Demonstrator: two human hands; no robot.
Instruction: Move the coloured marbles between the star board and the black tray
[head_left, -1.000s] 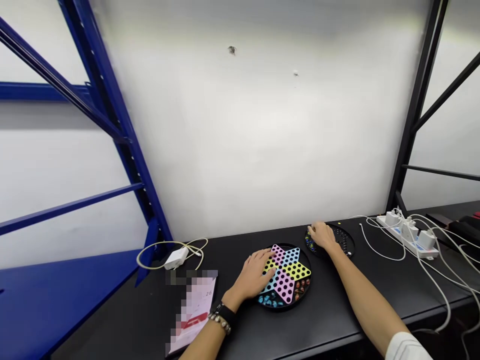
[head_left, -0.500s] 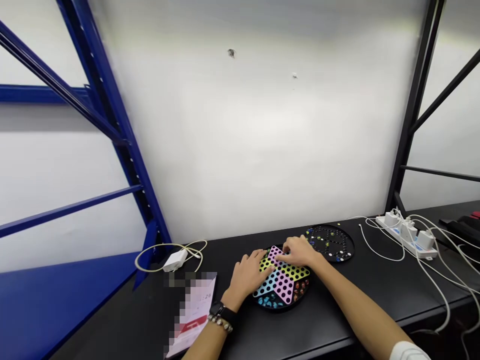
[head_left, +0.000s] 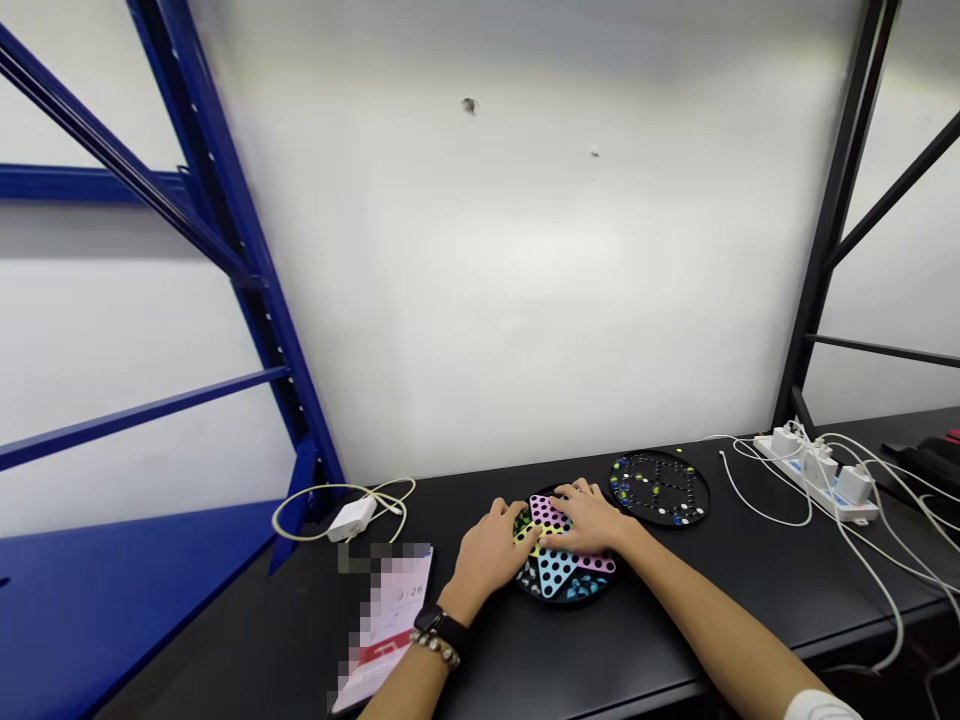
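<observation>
Yr L hand (head_left: 487,548) & R hand (head_left: 590,520) both sit on the star-shaped Chinese checkers board (head_left: 556,574), fingers spread over it. Can't tell if they're gripping it or just resting, neither looks clenched. Board's on the black bench (head_left: 675,610), just left of a round black marble tray (head_left: 658,488), marbles in its holes.

Left hand (head_left: 487,550) palm down, fingers spread — right hand (head_left: 589,520) just beside it, fingers curled downward. Left wrist (head_left: 456,598) banded in black and beads; right forearm (head_left: 701,610) bare, reaching from a white sleeve (head_left: 821,708).
</observation>
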